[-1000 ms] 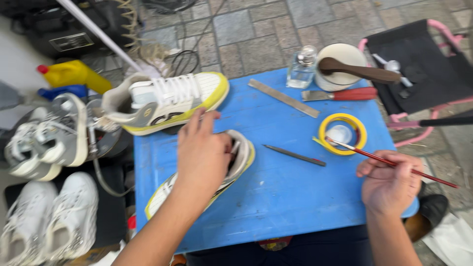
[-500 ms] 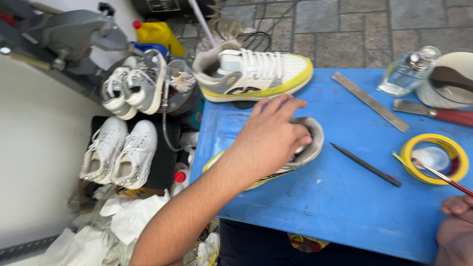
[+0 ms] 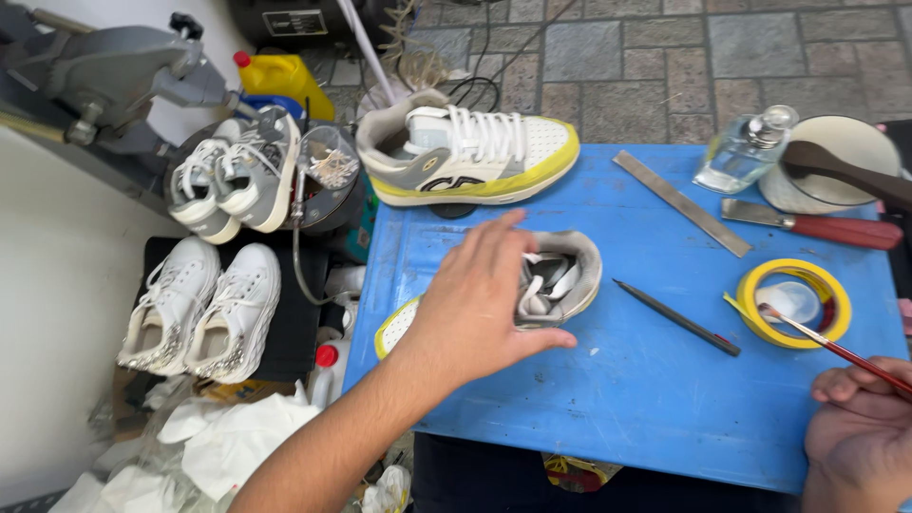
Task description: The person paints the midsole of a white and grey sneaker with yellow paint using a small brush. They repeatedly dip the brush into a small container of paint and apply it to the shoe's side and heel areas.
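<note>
Sneaker (image 3: 556,280) with yellow sole lying on its side on the blue table (image 3: 589,399), near the left edge, below its upright twin (image 3: 470,157). Left hand (image 3: 480,304) spread over it, fingers curled on the collar, steadying. Right hand (image 3: 860,432) closed around a thin paintbrush (image 3: 826,344), tip over the yellow tape roll (image 3: 796,304). Looks like positioning before brushwork; probably calls for a firm hold and a careful stroke
</note>
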